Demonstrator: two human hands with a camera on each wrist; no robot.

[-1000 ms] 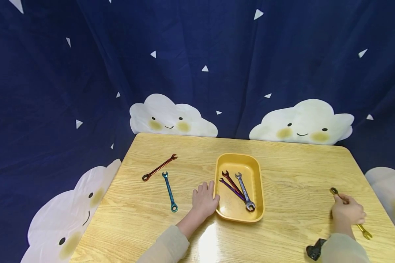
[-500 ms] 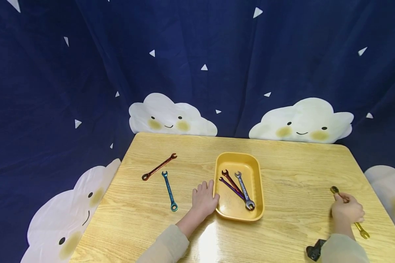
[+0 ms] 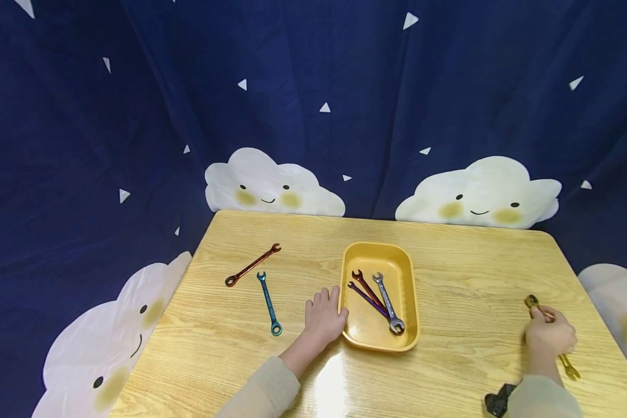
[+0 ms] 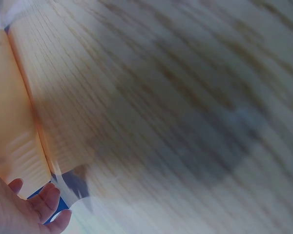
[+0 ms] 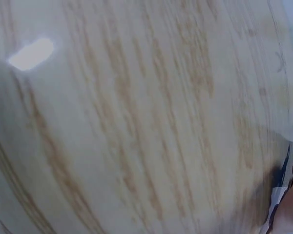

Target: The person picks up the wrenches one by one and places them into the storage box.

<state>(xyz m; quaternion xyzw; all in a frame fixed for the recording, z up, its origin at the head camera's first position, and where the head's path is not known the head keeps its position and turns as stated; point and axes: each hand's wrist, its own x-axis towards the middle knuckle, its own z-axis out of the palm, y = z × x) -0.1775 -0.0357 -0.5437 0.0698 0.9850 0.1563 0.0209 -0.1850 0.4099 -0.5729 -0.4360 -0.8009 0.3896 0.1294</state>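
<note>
At the right of the head view, my right hand (image 3: pixel 550 335) grips a gold combination wrench (image 3: pixel 569 367) around its middle. The ring end shows beyond the fingertips and the open end sticks out behind the hand, low over or on the table. My left hand (image 3: pixel 325 319) lies against the left wall of a yellow tray (image 3: pixel 363 337), fingers extended and thumb near the rim. Inside the tray are a silver wrench (image 3: pixel 389 302), a red wrench (image 3: pixel 366 284) and a purple wrench (image 3: pixel 363 294), their lower ends overlapping. The right wrist view shows only part of that hand (image 5: pixel 290 209).
Left of the tray, a teal wrench (image 3: pixel 269 305) and a dark red-orange wrench (image 3: pixel 253 266) lie on the wooden table (image 3: pixel 470 267). A dark blue curtain (image 3: pixel 292 87) with clouds hangs behind. A black device (image 3: pixel 497 400) sits beside the right sleeve.
My right hand has shifted slightly left, and the open end of the gold wrench has swung a little left with it. The left hand and the tray stay put.
</note>
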